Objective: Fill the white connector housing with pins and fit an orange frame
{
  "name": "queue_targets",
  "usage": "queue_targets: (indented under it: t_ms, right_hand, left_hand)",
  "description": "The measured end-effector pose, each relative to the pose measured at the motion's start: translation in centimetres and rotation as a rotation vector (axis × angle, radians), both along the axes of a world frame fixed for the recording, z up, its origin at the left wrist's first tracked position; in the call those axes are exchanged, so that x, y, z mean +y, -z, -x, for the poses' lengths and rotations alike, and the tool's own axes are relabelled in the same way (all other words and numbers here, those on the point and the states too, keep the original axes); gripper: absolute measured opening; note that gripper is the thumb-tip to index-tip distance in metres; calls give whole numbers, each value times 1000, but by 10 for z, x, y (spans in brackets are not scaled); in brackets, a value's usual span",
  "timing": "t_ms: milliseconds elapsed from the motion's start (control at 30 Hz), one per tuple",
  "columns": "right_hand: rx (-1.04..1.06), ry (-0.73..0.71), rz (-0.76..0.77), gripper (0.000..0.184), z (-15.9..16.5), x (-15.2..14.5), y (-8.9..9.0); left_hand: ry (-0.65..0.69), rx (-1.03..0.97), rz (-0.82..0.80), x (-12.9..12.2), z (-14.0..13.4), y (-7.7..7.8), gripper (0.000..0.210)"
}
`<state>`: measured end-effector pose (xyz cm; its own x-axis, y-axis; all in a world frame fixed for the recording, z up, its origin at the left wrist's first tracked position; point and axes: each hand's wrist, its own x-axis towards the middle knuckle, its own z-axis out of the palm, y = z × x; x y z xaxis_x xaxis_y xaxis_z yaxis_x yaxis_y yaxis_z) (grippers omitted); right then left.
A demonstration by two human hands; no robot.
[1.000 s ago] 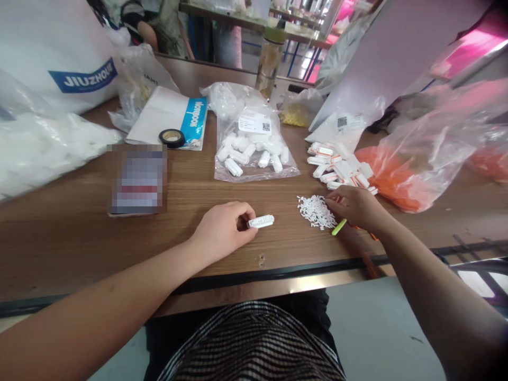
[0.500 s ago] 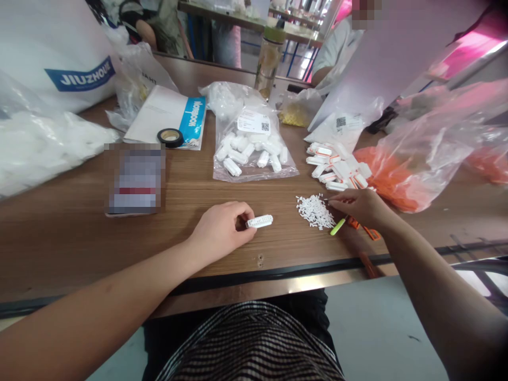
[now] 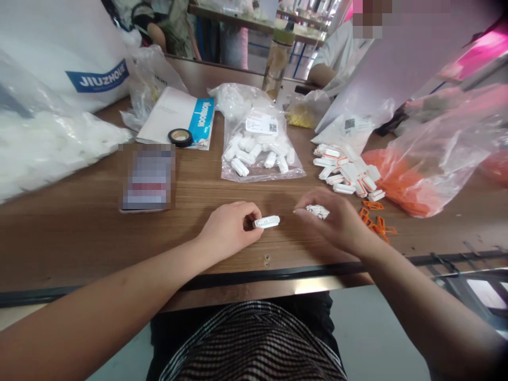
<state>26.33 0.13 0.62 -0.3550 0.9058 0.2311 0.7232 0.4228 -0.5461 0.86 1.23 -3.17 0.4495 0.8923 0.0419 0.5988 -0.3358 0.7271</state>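
Observation:
My left hand (image 3: pixel 234 226) pinches a white connector housing (image 3: pixel 268 221) by its left end, just above the wooden table, with its row of small holes facing me. My right hand (image 3: pixel 337 219) is a little blurred, thumb and forefinger pressed together to the right of the housing. A tiny white tip shows at those fingertips, probably one of the small white pins. Through the gap of that hand I see part of the pile of small white pins (image 3: pixel 317 211); the rest is hidden beneath it. Several orange clips (image 3: pixel 379 227) lie beside my right wrist.
Behind are a clear bag of white housings (image 3: pixel 257 143), a heap of white-and-orange housings (image 3: pixel 349 172) and a bag of orange parts (image 3: pixel 413 174). Black tape (image 3: pixel 180 137) rests on a notebook (image 3: pixel 166 114). A blurred-out phone-like object (image 3: pixel 146 177) lies left; a bottle (image 3: pixel 275 63) stands behind.
My right hand has moved left from the pin pile toward the housing, fingertips pinched. It now covers the green-yellow tool seen before. My left hand keeps its hold; the whole view has shifted slightly.

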Motion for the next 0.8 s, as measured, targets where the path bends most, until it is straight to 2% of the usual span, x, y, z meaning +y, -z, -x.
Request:
queue_targets:
  t_ms: [67,133,267,500,633,800]
  right_hand:
    - [1,-133,11,9,23,-2,1]
    - [-21,-179,30,9,37,-1,5]
    - [-78,-167,44,10,44,3,11]
    - [-146,-175,-10,12,47,4,9]
    - [-129,-218,-39,15,44,3,11]
    - [-83,-184,-120,15,39,-1,15]
  left_hand:
    - [1,-12,-4,0,0,1,9]
    - [6,-24,-11,0,0,2,8]
    - [16,-32,-10,0,1,2,8]
    - [11,-14,-14,-1,0,-1,8]
    - [12,-13,-19,0,0,0,9]
    - [17,-23,-25,-1,0,0,8]
